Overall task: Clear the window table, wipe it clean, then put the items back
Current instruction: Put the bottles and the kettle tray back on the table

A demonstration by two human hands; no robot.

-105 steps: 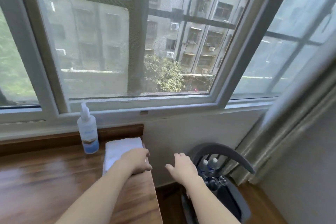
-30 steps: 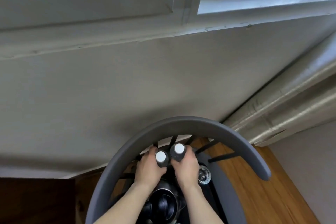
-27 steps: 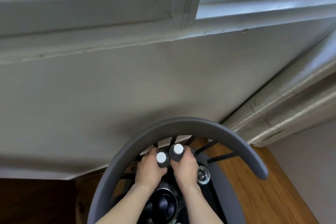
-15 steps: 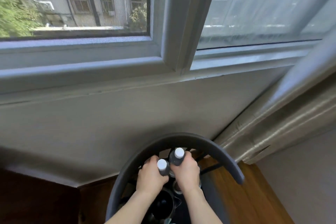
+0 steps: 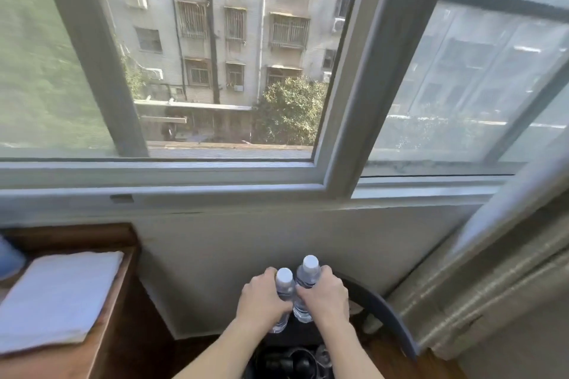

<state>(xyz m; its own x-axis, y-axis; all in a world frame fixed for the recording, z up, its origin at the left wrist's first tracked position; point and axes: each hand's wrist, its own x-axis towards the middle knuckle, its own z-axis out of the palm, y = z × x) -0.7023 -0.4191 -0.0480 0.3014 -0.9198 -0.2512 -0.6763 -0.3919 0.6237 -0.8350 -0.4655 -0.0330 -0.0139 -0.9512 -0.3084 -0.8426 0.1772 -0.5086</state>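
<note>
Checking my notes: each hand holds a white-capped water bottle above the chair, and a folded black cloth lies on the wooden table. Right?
Not quite. The head view shows the folded cloth on the wooden table is white; the rest stands.

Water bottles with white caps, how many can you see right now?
2. The left bottle is gripped by the left hand; the right bottle is gripped by the right hand. They are side by side above the chair. Others may be hidden below.
</note>
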